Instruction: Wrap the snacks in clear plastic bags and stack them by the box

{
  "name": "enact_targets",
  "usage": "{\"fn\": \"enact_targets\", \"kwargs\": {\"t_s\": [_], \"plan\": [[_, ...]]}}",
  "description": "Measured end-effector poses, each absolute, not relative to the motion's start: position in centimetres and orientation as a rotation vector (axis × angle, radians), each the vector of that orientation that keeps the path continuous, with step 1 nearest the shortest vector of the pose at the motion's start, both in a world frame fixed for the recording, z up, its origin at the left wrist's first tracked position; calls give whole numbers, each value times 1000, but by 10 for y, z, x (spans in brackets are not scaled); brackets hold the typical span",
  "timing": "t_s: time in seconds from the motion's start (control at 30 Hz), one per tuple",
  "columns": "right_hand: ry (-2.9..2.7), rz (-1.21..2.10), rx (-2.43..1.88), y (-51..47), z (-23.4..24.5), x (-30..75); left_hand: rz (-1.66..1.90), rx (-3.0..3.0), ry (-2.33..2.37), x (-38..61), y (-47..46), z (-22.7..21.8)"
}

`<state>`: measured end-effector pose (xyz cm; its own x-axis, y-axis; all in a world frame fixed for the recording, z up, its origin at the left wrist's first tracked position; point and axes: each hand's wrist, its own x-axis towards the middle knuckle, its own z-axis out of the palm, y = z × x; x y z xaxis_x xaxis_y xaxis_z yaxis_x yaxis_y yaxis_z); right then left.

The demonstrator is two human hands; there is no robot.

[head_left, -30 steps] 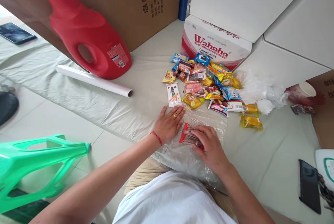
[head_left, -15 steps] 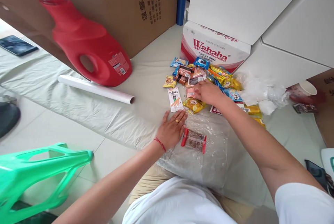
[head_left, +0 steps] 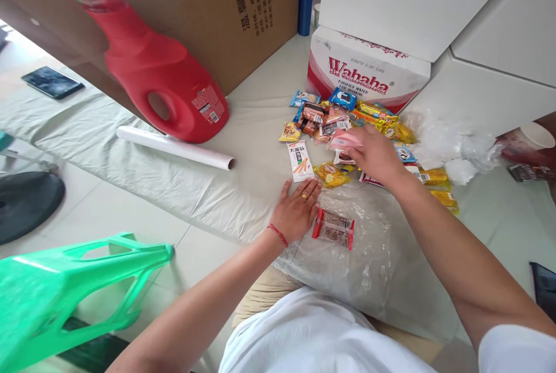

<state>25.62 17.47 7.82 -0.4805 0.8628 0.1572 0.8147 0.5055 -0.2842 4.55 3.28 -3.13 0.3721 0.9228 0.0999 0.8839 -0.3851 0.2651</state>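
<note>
My left hand [head_left: 299, 211] lies flat with fingers spread on the edge of a clear plastic bag [head_left: 347, 269] spread on the pale sheet. A red-ended snack packet [head_left: 333, 229] rests on the bag just right of that hand. My right hand [head_left: 374, 154] is raised over the pile of snack packets [head_left: 343, 124] and pinches a pink packet [head_left: 343, 140], blurred by motion. A white packet with orange sticks [head_left: 300, 161] lies just beyond my left fingers, with a yellow packet [head_left: 330, 174] beside it.
A red detergent jug [head_left: 160, 77] and a white roll [head_left: 176, 147] lie at left by a big cardboard box [head_left: 208, 2]. A Wahaha carton [head_left: 365, 72], white boxes, crumpled plastic [head_left: 452, 150], a paper cup [head_left: 527, 141], a green plastic stool [head_left: 65, 292] and a phone [head_left: 52, 82] surround the sheet.
My right hand left the red-ended packet on the bag, reached into the pile and now lifts a pink packet. My left hand stayed flat on the bag.
</note>
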Motion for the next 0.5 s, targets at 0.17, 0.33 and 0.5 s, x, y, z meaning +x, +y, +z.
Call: {"fn": "enact_targets", "kwargs": {"t_s": [0.17,0.33,0.5], "plan": [[-1730,1193,-1436,83,75,296,357,2444,1629,46,33,-30],[-1629,1424,-1499,19,34,301,335,2422,1633,46,33,-29],[-2190,998,-1364,11,22,292,314,2445,1627,47,32,-29]]}}
